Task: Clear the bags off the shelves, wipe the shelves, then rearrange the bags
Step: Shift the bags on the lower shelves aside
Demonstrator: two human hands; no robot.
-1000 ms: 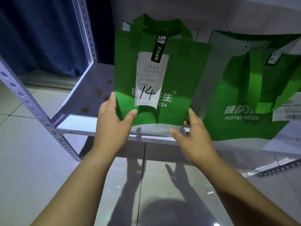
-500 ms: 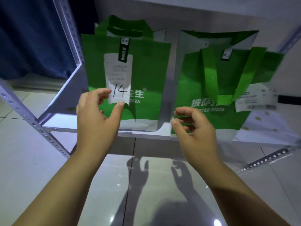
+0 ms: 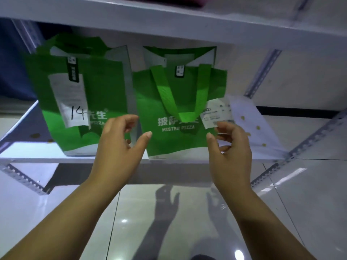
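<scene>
Standing side by side on the white shelf (image 3: 26,150), two green bags fill the middle of the view. The left bag (image 3: 107,85) carries a long paper slip (image 3: 73,102) with "14" handwritten on it and a black tag (image 3: 72,72) above. The right bag (image 3: 178,141), just beside it, is printed "MISTER PIZZA". Its green handle (image 3: 180,94) hangs down over the front, and a smaller receipt (image 3: 216,115) sticks out at its right edge. Both bags stand upright near the shelf's front edge, beneath an upper shelf (image 3: 169,17).

The left hand (image 3: 120,147) is raised in front of the gap between the bags. It is open and holds nothing, with its fingers loosely curved and the thumb stretched toward the right bag. The right hand (image 3: 231,152) is up at the right bag's right side, also open, with relaxed, slightly bent fingers. Its forefinger tip lies at the receipt's lower edge, and I cannot tell whether it touches the paper.

Small brownish spots (image 3: 258,127) dot the shelf right of the bags. A perforated metal post (image 3: 262,72) rises at the right. Below, the glossy tiled floor (image 3: 56,212) shows the shadows of both hands.
</scene>
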